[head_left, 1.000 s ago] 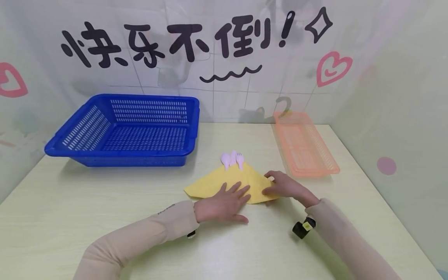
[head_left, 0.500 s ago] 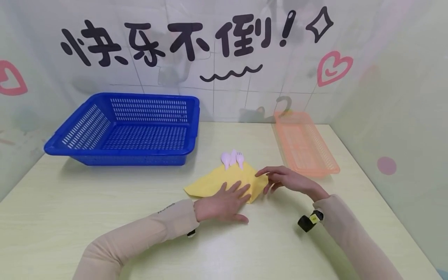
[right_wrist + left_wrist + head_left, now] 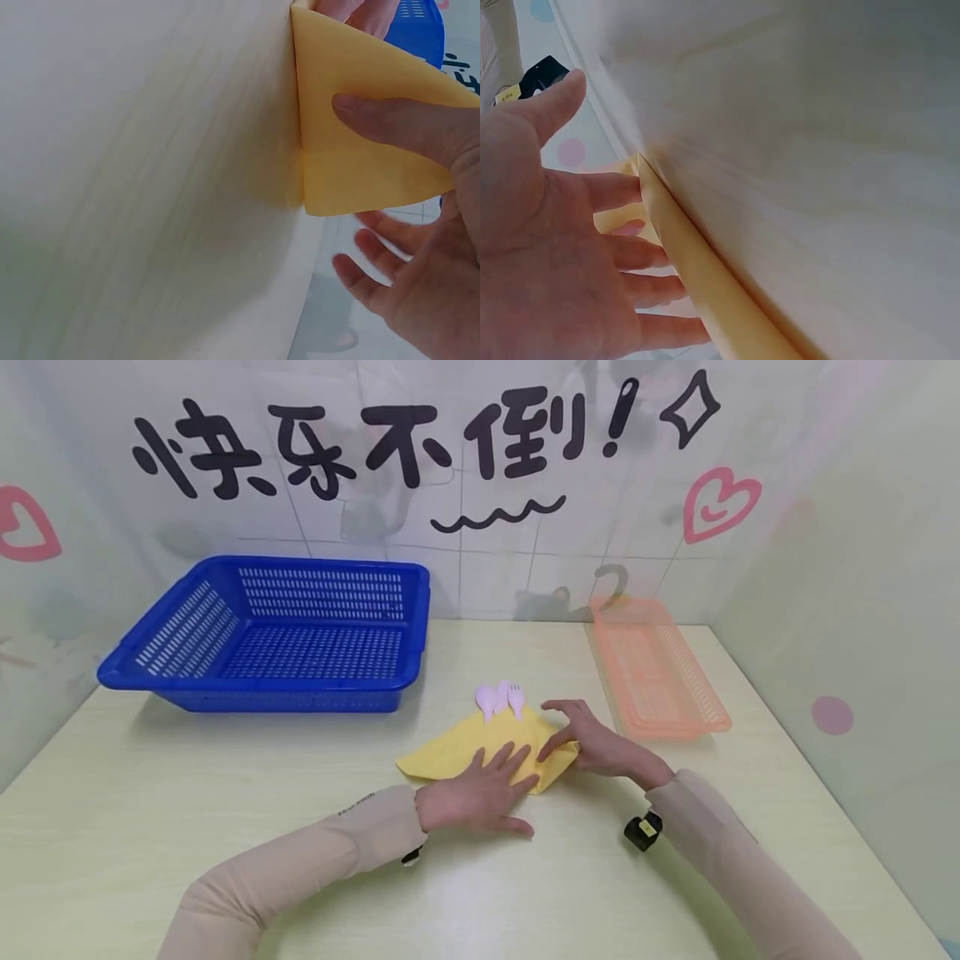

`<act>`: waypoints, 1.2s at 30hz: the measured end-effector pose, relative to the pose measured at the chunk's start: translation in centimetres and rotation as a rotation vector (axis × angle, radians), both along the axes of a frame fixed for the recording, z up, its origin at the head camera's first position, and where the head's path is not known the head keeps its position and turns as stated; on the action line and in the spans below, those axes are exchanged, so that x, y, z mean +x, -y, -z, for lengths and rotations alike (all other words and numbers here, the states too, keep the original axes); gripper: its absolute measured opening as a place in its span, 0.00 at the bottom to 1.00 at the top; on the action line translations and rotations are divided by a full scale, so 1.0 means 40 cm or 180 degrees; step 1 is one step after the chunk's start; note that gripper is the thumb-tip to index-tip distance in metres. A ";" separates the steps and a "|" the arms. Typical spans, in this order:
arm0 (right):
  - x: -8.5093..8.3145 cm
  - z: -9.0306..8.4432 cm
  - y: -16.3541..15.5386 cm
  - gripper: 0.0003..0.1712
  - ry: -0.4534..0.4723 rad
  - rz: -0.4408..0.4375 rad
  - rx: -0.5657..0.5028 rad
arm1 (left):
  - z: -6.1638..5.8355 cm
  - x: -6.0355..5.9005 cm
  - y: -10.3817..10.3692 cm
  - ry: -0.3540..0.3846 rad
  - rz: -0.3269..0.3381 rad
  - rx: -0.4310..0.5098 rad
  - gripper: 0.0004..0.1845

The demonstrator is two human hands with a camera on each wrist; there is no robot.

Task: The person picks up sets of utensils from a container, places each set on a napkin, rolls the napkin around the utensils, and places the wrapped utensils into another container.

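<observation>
The yellow cloth (image 3: pixel 480 750) lies near the middle of the table (image 3: pixel 225 827), with three pink plastic utensils (image 3: pixel 501 699) sticking out at its far tip. The left hand (image 3: pixel 472 793) presses flat on the near part, fingers straight and a little apart. The right hand (image 3: pixel 592 742) holds the right flap folded over to the left, thumb under and fingers on top of it. To fold well, I think the left hand should hold the cloth firm while the right lays the flap flat and smooths the crease. A blue basket (image 3: pixel 277 639) stands far left, an orange tray (image 3: pixel 652 668) far right.
</observation>
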State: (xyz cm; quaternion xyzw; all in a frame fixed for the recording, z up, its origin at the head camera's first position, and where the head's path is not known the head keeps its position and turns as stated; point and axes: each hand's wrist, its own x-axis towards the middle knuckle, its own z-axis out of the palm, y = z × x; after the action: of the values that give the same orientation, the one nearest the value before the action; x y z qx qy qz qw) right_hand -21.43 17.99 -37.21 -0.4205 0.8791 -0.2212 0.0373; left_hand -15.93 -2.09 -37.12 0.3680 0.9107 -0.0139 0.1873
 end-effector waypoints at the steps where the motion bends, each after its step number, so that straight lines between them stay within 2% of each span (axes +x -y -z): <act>1: -0.001 -0.002 0.002 0.17 -0.0030 -0.0045 0.0017 | 0.001 0.000 0.000 0.0004 -0.0012 -0.0003 0.39; 4: -0.009 -0.008 0.009 0.16 0.0049 -0.0233 0.0045 | 0.000 -0.001 0.000 0.0041 -0.0054 -0.0003 0.39; 8: -0.019 -0.014 0.016 0.12 0.0331 -0.0388 0.0164 | 0.002 -0.003 0.000 0.0120 -0.0107 0.0005 0.39; 14: -0.024 -0.023 0.031 0.09 0.0503 -0.0280 0.0305 | 0.003 -0.007 0.003 0.0160 -0.0141 0.0007 0.39; 18: -0.029 -0.025 0.043 0.09 0.0535 -0.0222 0.0310 | -0.004 -0.015 0.015 0.0143 -0.0102 0.0196 0.38; 20: -0.031 -0.027 0.048 0.09 0.0544 -0.0230 0.0306 | -0.010 -0.022 0.024 0.0188 -0.0111 0.0415 0.38; 23: -0.034 -0.032 0.052 0.08 0.0567 -0.0255 0.0290 | -0.013 -0.039 0.037 0.0307 -0.0105 0.0911 0.37; 27: -0.036 -0.032 0.058 0.07 0.0613 -0.0290 0.0224 | -0.009 -0.061 0.047 0.0571 -0.0297 0.1585 0.26; 29: -0.038 -0.030 0.062 0.06 0.0634 -0.0300 0.0201 | -0.010 -0.068 0.049 0.0625 -0.0558 0.1825 0.22; 32: -0.040 -0.029 0.068 0.11 0.0619 -0.0312 0.0173 | -0.009 -0.080 0.051 0.0549 -0.0898 0.2182 0.20; 34: -0.040 -0.029 0.072 0.14 0.0588 -0.0319 0.0201 | -0.012 -0.088 0.051 0.0478 -0.1106 0.2315 0.19; 36: -0.039 -0.030 0.075 0.17 0.0548 -0.0302 0.0234 | -0.012 -0.097 0.052 0.0463 -0.1222 0.2380 0.16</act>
State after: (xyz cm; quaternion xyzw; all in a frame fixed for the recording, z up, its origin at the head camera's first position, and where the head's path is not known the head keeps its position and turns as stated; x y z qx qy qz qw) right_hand -22.99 15.00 -36.02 -0.4394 0.8593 -0.2221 0.1386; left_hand -19.81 -4.16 -36.63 0.2344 0.8894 0.3784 0.1039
